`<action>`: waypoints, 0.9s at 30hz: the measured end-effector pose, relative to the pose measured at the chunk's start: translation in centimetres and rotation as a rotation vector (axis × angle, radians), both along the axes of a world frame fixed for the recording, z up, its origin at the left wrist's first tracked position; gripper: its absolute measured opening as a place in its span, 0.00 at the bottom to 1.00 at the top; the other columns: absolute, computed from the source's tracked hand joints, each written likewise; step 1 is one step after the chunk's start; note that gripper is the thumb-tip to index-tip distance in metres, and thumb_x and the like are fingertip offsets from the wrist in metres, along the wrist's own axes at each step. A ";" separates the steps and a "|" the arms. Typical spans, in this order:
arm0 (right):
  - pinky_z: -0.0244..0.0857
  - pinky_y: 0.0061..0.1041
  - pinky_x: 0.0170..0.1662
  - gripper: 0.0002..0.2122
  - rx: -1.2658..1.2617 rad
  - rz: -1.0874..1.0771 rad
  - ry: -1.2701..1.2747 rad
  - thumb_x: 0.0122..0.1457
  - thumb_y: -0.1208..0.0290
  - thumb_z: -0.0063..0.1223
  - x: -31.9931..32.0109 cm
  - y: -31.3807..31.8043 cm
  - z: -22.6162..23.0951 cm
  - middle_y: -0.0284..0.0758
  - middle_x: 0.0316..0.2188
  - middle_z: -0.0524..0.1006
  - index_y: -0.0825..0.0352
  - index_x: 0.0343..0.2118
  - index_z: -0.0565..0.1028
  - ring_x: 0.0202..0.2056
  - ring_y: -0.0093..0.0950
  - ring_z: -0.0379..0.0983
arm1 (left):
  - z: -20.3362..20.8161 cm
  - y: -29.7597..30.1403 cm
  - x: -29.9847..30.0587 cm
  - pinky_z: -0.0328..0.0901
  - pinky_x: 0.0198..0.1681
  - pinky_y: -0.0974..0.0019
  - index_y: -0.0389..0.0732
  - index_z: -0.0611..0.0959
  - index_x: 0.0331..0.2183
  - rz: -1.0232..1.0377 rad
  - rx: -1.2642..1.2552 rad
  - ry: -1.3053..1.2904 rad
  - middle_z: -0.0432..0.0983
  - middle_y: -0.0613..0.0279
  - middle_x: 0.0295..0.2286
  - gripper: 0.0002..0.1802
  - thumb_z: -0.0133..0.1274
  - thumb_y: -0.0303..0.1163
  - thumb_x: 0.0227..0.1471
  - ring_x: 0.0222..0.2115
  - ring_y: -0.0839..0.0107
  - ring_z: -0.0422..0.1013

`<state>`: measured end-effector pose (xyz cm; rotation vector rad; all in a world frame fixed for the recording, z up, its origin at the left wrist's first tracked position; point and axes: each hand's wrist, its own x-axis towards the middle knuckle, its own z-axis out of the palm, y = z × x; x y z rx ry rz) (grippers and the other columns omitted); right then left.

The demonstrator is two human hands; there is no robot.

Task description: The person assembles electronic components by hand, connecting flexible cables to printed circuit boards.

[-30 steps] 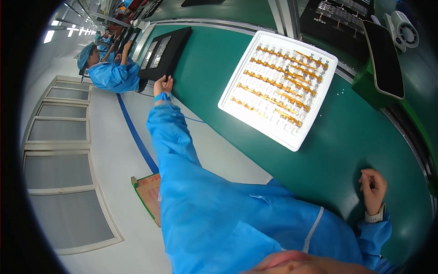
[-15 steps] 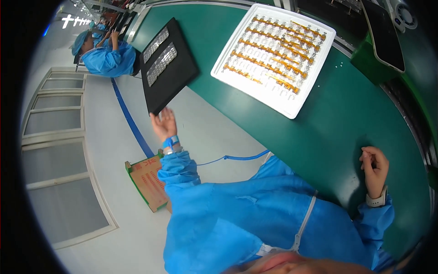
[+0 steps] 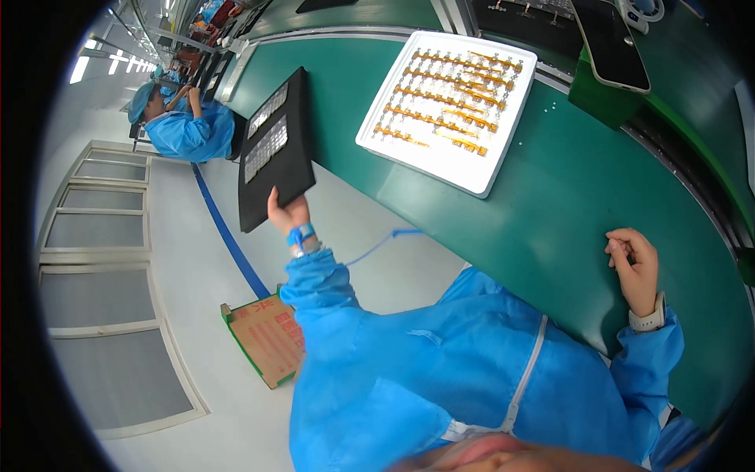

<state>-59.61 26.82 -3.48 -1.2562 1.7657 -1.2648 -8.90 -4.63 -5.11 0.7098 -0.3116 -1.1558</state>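
Note:
My left hand [image 3: 289, 214] grips the near edge of a flat black board [image 3: 292, 167], thumb on top and the other fingers mostly hidden by the board. The board juts over the table's left edge and carries two clear, silvery blister-like strips [image 3: 267, 148]. On the green table at the right rests my right hand [image 3: 635, 259], its fingers loosely curled with nothing visible in them. Between the hands and farther off lies a white tray [image 3: 376, 132] with rows of small orange-gold flexible strips [image 3: 448, 101] bearing metal ends.
A phone [image 3: 612, 46] leans on a green block [image 3: 602, 98] at the far right, near a small white fan [image 3: 643, 9]. Tiny white bits dot the green table [image 3: 543, 204]. A cardboard box [image 3: 266, 337] sits on the floor at left. A co-worker in blue [image 3: 189, 130] sits farther along.
My left hand has closed on the near edge of the black board; its fingers were spread at the corner before. The view has shifted. My right hand stays curled on the table.

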 end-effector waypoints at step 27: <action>0.76 0.35 0.37 0.29 -0.136 -0.325 -1.098 0.65 0.49 0.26 0.0 12.0 6.4 0.49 0.44 0.73 0.73 0.54 0.61 0.37 0.37 0.77 | 8.9 18.6 -19.1 0.69 0.42 0.59 0.29 0.66 0.53 -1.247 0.273 -0.047 0.71 0.41 0.45 0.38 0.46 0.38 0.38 0.39 0.53 0.73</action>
